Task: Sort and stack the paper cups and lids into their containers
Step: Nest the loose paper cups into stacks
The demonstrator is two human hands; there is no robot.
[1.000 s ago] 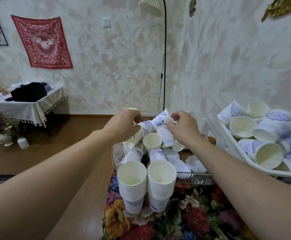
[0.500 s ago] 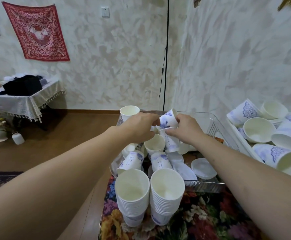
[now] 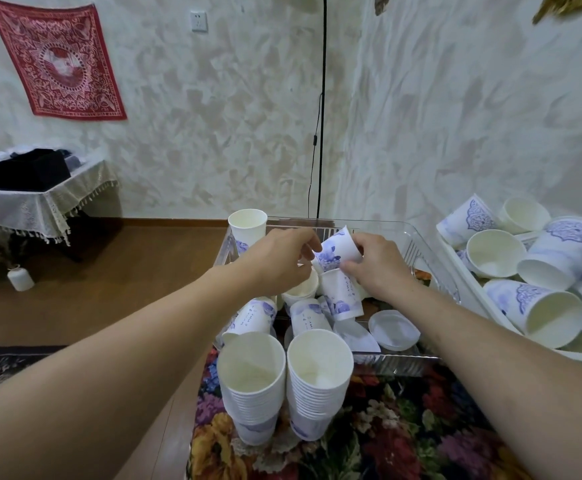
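Pinching one tapered, blue-flowered paper cup [image 3: 338, 250] between left hand [image 3: 275, 261] and right hand [image 3: 378, 263], over clear ribbed tray [image 3: 417, 251].

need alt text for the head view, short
Both hands, left and right, grip a tilted floral cup over a clear bin of loose cups. Two cup stacks stand in front; a white tray of bowls sits right.

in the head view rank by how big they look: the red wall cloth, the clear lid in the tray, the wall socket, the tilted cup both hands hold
1. red wall cloth
2. tilted cup and clear lid: look alike, so unranked
3. wall socket

The cloth hangs farther away, so its lead is real.
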